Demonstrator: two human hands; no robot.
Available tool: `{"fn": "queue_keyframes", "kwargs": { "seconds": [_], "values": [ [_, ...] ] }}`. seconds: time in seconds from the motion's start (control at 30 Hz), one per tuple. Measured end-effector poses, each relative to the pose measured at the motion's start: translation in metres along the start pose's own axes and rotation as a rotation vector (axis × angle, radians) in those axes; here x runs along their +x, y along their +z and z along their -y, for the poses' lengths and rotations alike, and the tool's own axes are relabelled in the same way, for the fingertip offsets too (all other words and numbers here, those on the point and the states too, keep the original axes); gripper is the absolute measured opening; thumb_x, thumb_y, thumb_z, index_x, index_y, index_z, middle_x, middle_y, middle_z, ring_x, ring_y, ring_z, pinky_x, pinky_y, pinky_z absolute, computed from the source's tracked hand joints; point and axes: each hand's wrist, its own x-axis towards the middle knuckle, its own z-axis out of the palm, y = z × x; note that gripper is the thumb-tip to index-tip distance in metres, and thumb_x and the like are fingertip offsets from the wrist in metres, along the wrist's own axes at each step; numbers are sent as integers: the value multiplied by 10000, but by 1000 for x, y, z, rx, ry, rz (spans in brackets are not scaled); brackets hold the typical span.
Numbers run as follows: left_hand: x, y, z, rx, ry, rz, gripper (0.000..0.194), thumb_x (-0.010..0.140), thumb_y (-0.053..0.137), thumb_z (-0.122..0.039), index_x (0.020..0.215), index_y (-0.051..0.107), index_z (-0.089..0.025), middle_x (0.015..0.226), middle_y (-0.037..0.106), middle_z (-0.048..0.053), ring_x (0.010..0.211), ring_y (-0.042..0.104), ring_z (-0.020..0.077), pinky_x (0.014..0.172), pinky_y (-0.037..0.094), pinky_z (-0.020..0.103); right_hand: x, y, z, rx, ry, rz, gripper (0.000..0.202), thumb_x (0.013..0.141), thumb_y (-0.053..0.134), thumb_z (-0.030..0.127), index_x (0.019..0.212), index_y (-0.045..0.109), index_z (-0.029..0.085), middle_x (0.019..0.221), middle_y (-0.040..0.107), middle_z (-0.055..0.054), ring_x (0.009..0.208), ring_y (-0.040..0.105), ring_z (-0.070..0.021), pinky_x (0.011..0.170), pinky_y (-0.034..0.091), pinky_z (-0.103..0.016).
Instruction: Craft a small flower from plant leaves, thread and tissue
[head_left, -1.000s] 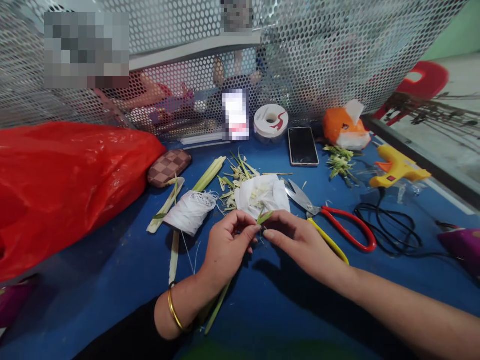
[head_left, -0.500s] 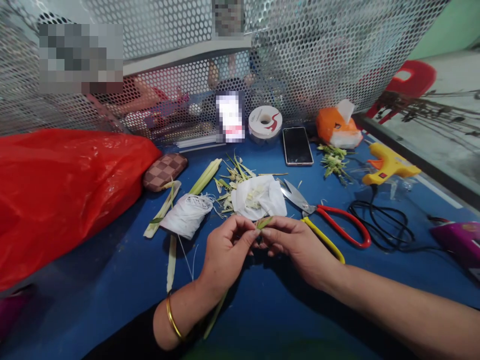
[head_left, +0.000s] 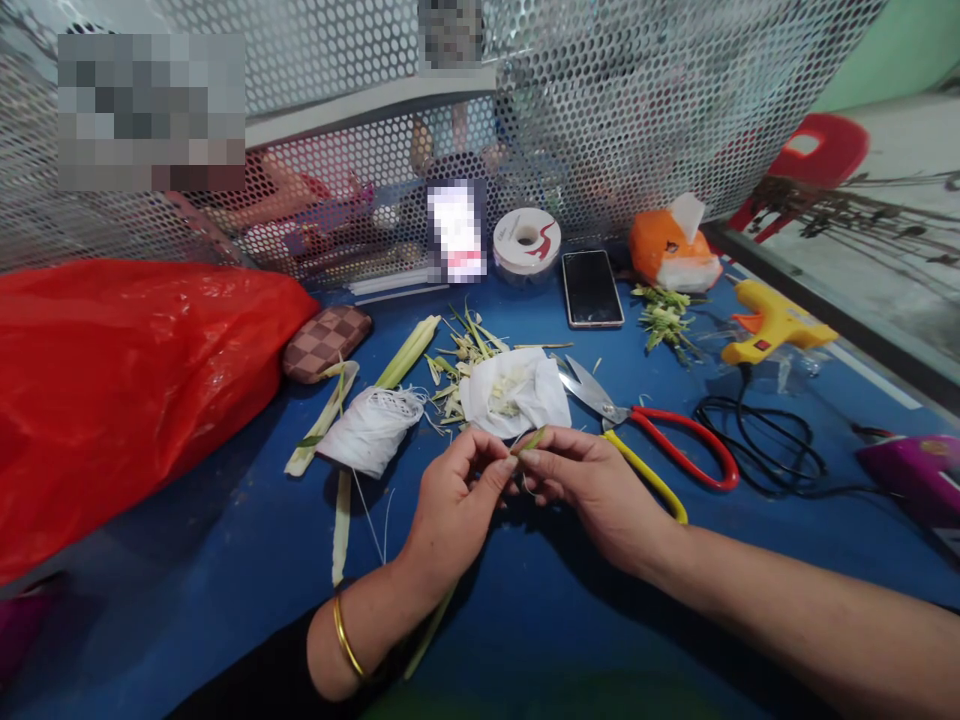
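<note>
Pinched between the fingertips of both hands is a small green leaf piece [head_left: 533,440], mostly covered by the fingers. My left hand [head_left: 459,500] closes thumb and forefinger on its lower end, while my right hand [head_left: 592,480] grips it from the other side. A thin strand shows beneath the right fingertips. Just beyond the hands lies a white tissue [head_left: 551,400] with pale scraps on it. To the left rests a bundle of white thread [head_left: 373,432], its loose end trailing down. Scissors [head_left: 645,425] with red and yellow handles lie open past my right hand.
A red plastic bag [head_left: 135,390] and a checkered pouch [head_left: 327,343] are at left. Along the back stand a lit phone [head_left: 457,230], a ribbon spool [head_left: 526,241], a dark phone [head_left: 592,289] and a tissue pack [head_left: 673,248]. A yellow glue gun [head_left: 776,322] and its cable lie right.
The fingers have shifted slightly on the leaf piece, and its tip now points more upward. The whole view has moved a little; both hands stay together in nearly the same place.
</note>
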Motion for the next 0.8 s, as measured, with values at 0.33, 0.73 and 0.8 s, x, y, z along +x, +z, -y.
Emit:
{"fn": "queue_keyframes", "kwargs": {
  "seconds": [0.33, 0.73, 0.8],
  "values": [
    [4, 0, -5, -321, -246, 73, 233, 809, 689, -363, 811, 569, -164, 685, 666, 3, 612, 636, 116, 610, 496, 218, 1, -1, 4, -29, -2, 7, 248, 696, 809, 366, 691, 688, 150, 609, 638, 5, 554, 535, -85, 555, 391, -224],
    [4, -3, -5, -402, -398, 65, 238, 634, 822, -264, 783, 714, -114, 706, 718, 59, 501, 591, 87, 501, 462, 200, 2, -4, 2, -79, -52, 11, 215, 724, 786, 359, 729, 688, 168, 654, 641, 12, 583, 505, -87, 580, 388, -235],
    [5, -2, -6, -406, -408, 57, 233, 624, 823, -259, 772, 717, -113, 689, 707, 51, 490, 577, 83, 470, 448, 192, 2, -3, 2, -83, -50, 8, 215, 720, 787, 358, 715, 685, 170, 659, 645, 10, 586, 509, -92, 580, 390, -241]
  ]
}}
